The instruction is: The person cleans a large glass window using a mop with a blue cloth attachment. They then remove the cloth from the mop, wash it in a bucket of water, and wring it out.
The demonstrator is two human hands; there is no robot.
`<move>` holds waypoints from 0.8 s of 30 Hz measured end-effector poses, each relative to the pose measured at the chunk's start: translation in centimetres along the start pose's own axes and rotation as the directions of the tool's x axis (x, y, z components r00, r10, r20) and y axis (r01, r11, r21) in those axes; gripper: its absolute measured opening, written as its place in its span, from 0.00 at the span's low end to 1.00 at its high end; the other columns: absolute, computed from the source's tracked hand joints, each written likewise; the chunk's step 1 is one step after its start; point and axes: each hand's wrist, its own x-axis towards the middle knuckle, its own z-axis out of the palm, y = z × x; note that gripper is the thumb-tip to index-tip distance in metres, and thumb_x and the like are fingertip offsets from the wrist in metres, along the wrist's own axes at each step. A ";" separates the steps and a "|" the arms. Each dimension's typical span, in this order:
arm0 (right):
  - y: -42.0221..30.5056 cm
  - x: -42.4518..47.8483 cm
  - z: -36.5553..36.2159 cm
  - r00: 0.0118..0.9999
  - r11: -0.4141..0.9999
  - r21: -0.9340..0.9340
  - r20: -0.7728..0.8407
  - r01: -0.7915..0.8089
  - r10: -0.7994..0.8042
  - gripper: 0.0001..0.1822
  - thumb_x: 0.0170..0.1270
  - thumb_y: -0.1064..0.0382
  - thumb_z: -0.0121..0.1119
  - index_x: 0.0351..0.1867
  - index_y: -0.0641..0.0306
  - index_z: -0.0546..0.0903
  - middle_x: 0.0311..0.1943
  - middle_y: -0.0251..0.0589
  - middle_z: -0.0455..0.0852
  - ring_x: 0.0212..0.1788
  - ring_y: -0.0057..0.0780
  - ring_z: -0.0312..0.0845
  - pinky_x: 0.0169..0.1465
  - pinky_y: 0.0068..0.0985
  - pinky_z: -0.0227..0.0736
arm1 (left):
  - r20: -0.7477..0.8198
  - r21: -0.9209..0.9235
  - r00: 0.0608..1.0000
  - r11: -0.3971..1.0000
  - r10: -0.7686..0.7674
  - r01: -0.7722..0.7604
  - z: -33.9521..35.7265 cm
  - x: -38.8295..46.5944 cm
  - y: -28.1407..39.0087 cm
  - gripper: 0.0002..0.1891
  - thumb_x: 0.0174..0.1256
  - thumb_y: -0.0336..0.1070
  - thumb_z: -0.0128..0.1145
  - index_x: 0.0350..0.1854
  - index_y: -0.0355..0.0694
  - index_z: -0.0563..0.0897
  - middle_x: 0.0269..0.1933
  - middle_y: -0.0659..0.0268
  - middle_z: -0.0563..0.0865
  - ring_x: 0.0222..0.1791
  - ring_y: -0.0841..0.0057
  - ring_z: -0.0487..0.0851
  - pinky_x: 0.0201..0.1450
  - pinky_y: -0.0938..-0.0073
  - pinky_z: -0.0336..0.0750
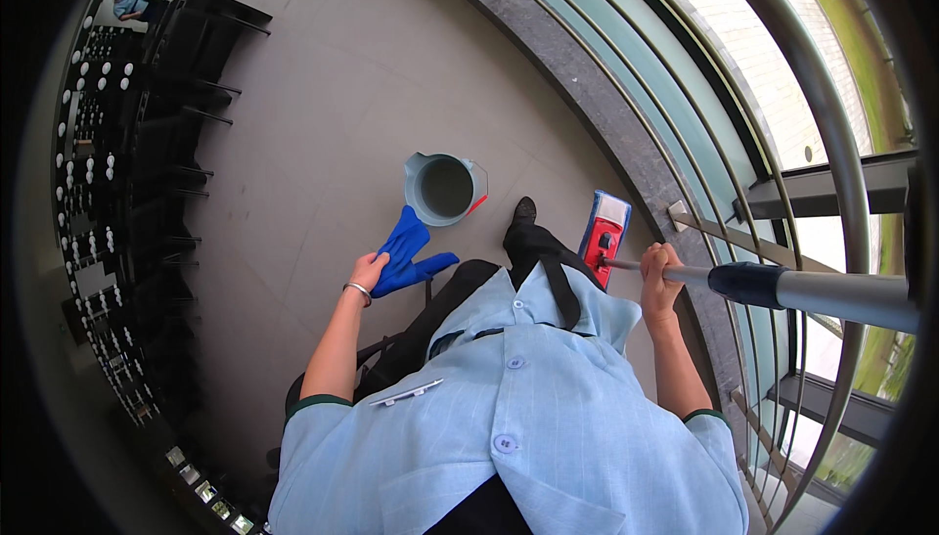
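A bright blue cloth [403, 252] is bunched in my left hand [369, 271], its loose ends spreading toward the bucket and my leg. Just beyond it, a pale blue plastic bucket [414, 186] with a pouring lip and a red grip on its wire handle stands upright on the floor. My right hand [658, 274] is wrapped around the metal pole [689, 275] of a flat mop. The red mop head [606, 230], with a blue-edged pad under it, rests on the floor beside my right leg. Dark liquid or shadow fills the bucket; I cannot tell which.
Metal railings [843, 168] and a dark stone curb [565, 69] curve along the right, before tall glass. On the left stand black chairs [172, 113] at a row of mirrors with round bulbs [88, 139]. Grey floor [337, 73] lies between.
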 end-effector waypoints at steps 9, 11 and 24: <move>-2.1 4.5 4.3 0.999 0.998 0.051 0.001 -0.046 0.046 0.24 0.72 0.51 0.47 0.19 0.61 0.61 0.15 0.30 0.63 0.18 0.15 0.55 0.22 0.18 0.49 | -0.121 -0.129 0.986 0.987 -0.114 0.098 -2.0 -0.7 1.8 0.22 0.62 0.44 0.58 0.49 0.28 0.79 0.42 0.61 0.85 0.38 0.78 0.81 0.43 0.77 0.75; -2.1 4.9 4.7 0.999 0.998 0.040 -0.017 -0.039 0.039 0.24 0.72 0.51 0.47 0.18 0.62 0.61 0.15 0.31 0.63 0.19 0.16 0.55 0.22 0.18 0.49 | -0.107 -0.118 0.988 0.988 -0.112 0.100 -2.4 0.3 2.5 0.22 0.62 0.44 0.58 0.48 0.28 0.79 0.40 0.61 0.85 0.37 0.78 0.81 0.42 0.77 0.75; -2.9 4.2 6.3 0.986 0.997 -0.072 -0.166 -0.033 0.020 0.25 0.71 0.50 0.49 0.18 0.64 0.64 0.17 0.30 0.66 0.21 0.16 0.57 0.24 0.19 0.52 | -0.085 -0.023 0.996 1.000 0.001 -0.003 -4.6 5.6 5.2 0.20 0.63 0.44 0.57 0.49 0.31 0.79 0.42 0.62 0.85 0.38 0.79 0.81 0.43 0.76 0.75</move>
